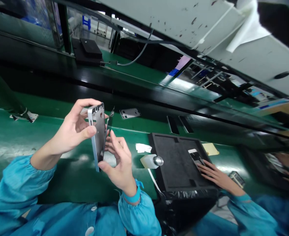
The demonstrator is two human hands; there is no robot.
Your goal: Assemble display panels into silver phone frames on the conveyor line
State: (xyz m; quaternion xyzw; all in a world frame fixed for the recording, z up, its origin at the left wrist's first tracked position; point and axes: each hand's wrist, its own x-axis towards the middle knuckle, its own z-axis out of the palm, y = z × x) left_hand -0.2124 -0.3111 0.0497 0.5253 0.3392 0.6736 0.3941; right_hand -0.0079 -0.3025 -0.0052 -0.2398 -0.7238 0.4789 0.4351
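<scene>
A phone's metal frame (pixel 99 134) with pale blue-silver sides is held up on edge in front of me, its inner face turned to the right. My left hand (pixel 73 127) grips its upper part, thumb on the near side and fingers behind. At the lower end my right hand (pixel 121 160) has its thumb against the frame, with the other fingers curled behind it. A thin metal tool (pixel 111 114), like tweezers, shows just behind the frame near my right fingertips; whether a hand holds it I cannot tell.
Another phone frame (pixel 130 113) lies on the green bench, with two dark phone-shaped panels (pixel 173 125) farther right. A bottle (pixel 149 161) with a metal cap stands by a black tray (pixel 179 164). A co-worker's hand (pixel 213 173) touches a phone (pixel 195 155) on that tray.
</scene>
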